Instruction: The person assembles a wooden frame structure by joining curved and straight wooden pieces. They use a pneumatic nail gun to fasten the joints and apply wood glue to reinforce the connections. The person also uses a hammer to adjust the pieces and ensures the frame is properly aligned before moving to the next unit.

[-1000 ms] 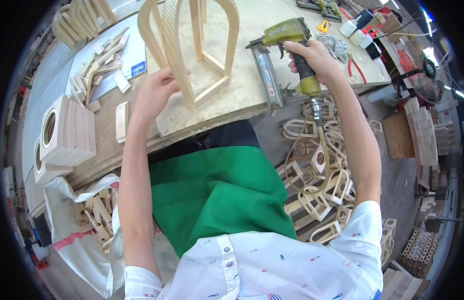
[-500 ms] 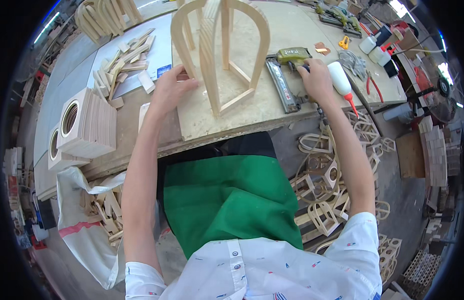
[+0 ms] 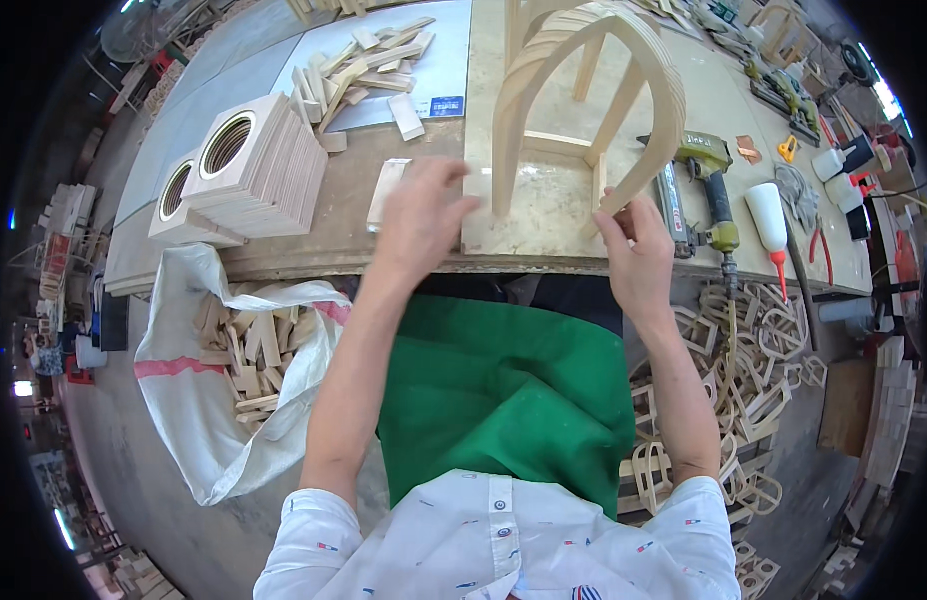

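A pale wooden arched frame (image 3: pixel 623 25) stands on the workbench in front of me, with curved uprights and thin rails low between them. My right hand (image 3: pixel 640 250) pinches the lower end of its near right leg between thumb and fingers. Slightly blurred, my left hand (image 3: pixel 419 222) hovers near the bench's front edge, left of the frame, fingers apart and nothing in them. Beside it lies a small pale wood block (image 3: pixel 386 190), partly behind the hand. A green nail gun (image 3: pixel 718 195) with a hose rests just right of my right hand, touched by neither hand.
Right of the nail gun lie a white glue bottle (image 3: pixel 766 212) with a red tip and red pliers (image 3: pixel 821 250). Stacked boards with round holes (image 3: pixel 268 165) and wood offcuts (image 3: pixel 358 75) occupy the left. Below are a white sack (image 3: pixel 183 400) of scraps and piled small frames (image 3: pixel 753 400).
My right hand has left the nail gun and taken hold of the frame's leg. My left hand has come away from the frame toward the front edge. The view has swung left.
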{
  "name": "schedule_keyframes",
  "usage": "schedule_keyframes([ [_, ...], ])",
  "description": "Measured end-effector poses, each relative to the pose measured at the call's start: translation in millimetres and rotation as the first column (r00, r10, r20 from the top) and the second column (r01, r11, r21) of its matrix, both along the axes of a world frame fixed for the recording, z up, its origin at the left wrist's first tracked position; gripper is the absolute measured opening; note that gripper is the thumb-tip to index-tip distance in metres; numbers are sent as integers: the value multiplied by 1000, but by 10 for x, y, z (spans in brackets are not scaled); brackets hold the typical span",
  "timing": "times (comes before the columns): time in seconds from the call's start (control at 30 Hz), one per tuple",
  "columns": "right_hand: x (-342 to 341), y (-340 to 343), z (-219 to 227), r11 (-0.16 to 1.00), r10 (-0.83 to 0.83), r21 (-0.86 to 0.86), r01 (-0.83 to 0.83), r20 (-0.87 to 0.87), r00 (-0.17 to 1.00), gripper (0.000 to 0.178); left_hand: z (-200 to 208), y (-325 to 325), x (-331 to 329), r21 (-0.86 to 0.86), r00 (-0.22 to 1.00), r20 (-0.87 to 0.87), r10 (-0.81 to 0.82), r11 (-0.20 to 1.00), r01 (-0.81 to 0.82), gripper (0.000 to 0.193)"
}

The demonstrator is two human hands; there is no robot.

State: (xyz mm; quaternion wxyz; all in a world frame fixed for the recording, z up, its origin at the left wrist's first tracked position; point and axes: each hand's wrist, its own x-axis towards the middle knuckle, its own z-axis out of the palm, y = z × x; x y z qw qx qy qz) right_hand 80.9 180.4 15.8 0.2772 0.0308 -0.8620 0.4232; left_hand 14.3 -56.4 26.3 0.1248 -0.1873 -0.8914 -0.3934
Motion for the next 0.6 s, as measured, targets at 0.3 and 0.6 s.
schedule_keyframes([
  [0.3, -313, 294, 33, 983, 64, -180, -42, 117, 991, 27, 43, -601, -238, -433, 926, 192, 325, 875, -218, 29],
  [0.6, 462, -310, 56, 970, 234, 110, -219, -147, 961, 30, 504, -263, 321, -27, 867, 494, -62, 996, 87, 22],
])
